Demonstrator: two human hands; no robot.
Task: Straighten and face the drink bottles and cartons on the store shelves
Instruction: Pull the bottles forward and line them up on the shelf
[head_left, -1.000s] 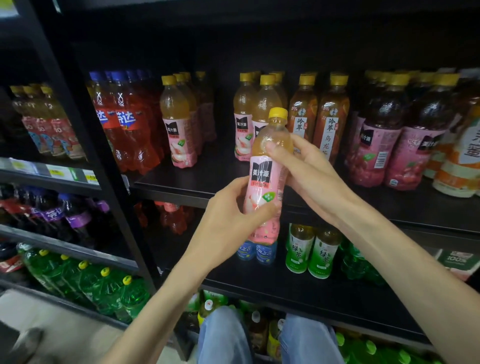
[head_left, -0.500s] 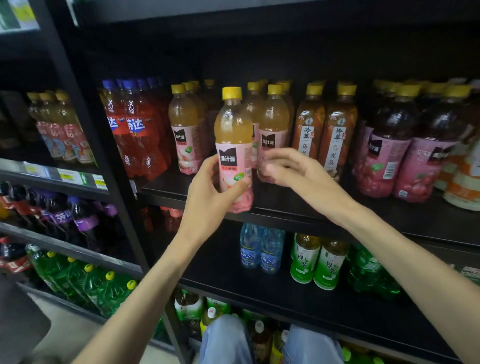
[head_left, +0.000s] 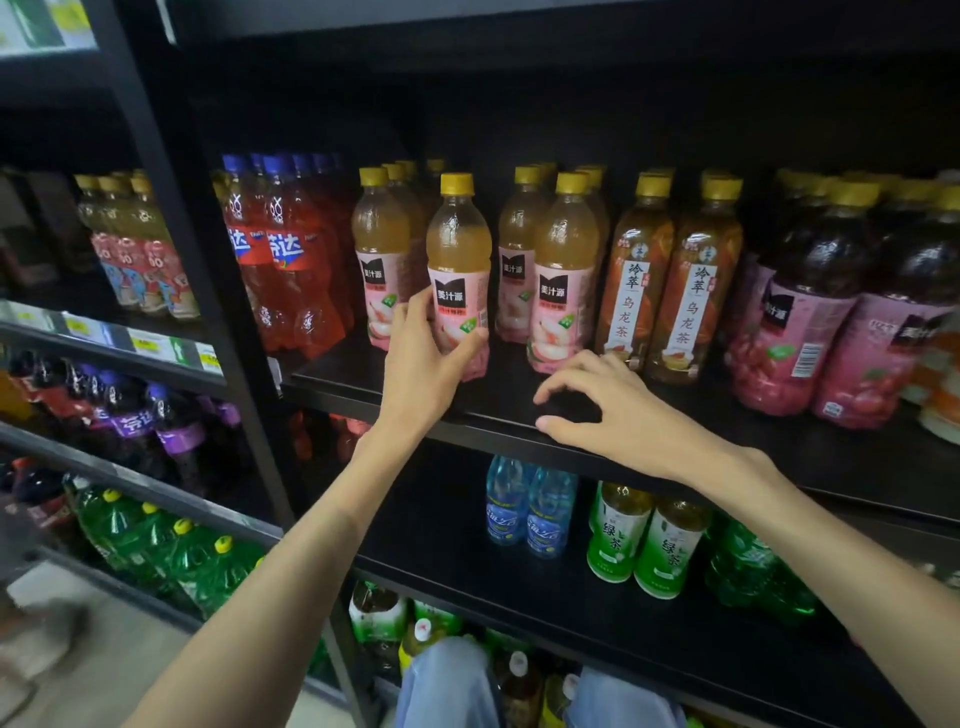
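Half a second back the peach juice bottle (head_left: 459, 275) was being carried in the air in front of the shelf with the right hand reaching across to its label; now it is standing upright on the black shelf (head_left: 519, 415), near the front edge, label facing out. It is sitting between the left peach row (head_left: 381, 254) and the right pair of peach bottles (head_left: 563, 280), just beside both and slightly forward of them.

The left hand (head_left: 423, 364) is gripping the bottle low on its pink label, fingers curling round the left side and thumb pressing on the right. The right hand (head_left: 597, 405) is no longer touching the bottle: it is hovering just over the shelf edge, empty, with fingers loosely curled and spread, thumb lying along the shelf lip.

Counting front-row bottles on this shelf: two red soda bottles (head_left: 283, 254) with blue caps at the left, four peach juice bottles with yellow caps including the gripped one, two oolong tea bottles (head_left: 670, 280), and two large dark juice bottles (head_left: 800, 312) with pink labels at the right. More are standing behind each, too hidden to count.

On the shelf below, two blue water bottles (head_left: 530, 509) and two green tea bottles (head_left: 644, 540) are standing side by side. In the left bay, three small yellow-capped bottles (head_left: 135, 244) are showing on the upper shelf, purple-labelled dark bottles (head_left: 156, 421) are lined up beneath, and at least four green bottles (head_left: 171, 551) with yellow caps are sitting lower still.
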